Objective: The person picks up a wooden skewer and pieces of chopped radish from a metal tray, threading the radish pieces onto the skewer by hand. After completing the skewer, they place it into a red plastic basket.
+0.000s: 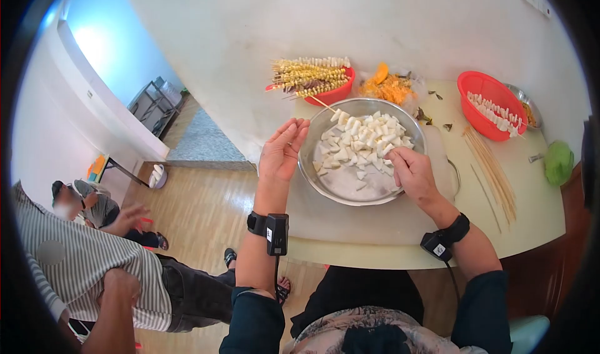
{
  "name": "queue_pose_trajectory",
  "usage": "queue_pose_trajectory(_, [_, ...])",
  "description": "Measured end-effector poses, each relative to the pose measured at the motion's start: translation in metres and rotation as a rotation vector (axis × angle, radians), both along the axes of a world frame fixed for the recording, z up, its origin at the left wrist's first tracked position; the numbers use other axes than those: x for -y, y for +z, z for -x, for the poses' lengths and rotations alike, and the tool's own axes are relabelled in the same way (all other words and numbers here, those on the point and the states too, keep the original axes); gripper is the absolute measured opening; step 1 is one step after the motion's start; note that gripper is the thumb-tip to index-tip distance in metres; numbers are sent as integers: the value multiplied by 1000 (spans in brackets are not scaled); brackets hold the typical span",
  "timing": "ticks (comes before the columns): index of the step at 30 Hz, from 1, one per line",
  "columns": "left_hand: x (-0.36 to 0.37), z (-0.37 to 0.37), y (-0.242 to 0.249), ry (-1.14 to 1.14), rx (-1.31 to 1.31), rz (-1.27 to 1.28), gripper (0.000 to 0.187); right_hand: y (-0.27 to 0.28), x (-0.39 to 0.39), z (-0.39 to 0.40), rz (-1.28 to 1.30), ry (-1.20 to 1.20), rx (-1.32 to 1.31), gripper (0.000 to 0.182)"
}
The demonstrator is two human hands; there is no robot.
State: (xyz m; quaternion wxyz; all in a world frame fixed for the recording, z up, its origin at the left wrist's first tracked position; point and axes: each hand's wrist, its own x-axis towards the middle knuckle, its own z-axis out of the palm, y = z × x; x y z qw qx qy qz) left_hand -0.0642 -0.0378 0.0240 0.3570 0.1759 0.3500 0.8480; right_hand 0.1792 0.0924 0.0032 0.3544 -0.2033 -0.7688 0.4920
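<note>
- Right, the white pieces (369, 135) sit in a wide metal basin (356, 194), heaped towards its far side, with a few strays lower down.
- Over at the basin's left rim, the left hand (284, 146) is turned palm up, its thumb and fingers bent towards each other; whether anything is pinched there, I cannot tell.
- Just beyond those fingertips, a thin stick (322, 104) slants across the rim, one end among the white pieces.
- And the right hand (410, 171) is over the basin's right side, fingers curled in beside the pieces; a grasp on one of them cannot be made out.
- Under the basin lies a pale board (369, 228), on a light yellow table (531, 219).
- Behind, to the left, loaded skewers (311, 76) rest across a red basket (340, 94), and next to it there's a heap of orange shreds (390, 90) on clear plastic.
- Off to the right, a second red basket (467, 85) carries skewers of white pieces (494, 111), a metal bowl (529, 104) just behind it.
- Nearer, bare sticks (490, 173) lie in a loose bundle, well apart from a green bag (558, 163) by the table's right edge.
- Meanwhile, a person in a striped shirt (100, 260) is at the left, another person (97, 203) farther back.
</note>
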Motion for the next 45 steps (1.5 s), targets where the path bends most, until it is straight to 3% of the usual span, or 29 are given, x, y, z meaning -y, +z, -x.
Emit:
queue_pose_trajectory(15, [-15,2,16,11,-122,69,20,-3,-1,0,-158,-44,11,18])
queue_pose_trajectory(45, [-14,3,16,-11,-228,108,18,-4,-1,0,-224,-51,14,16])
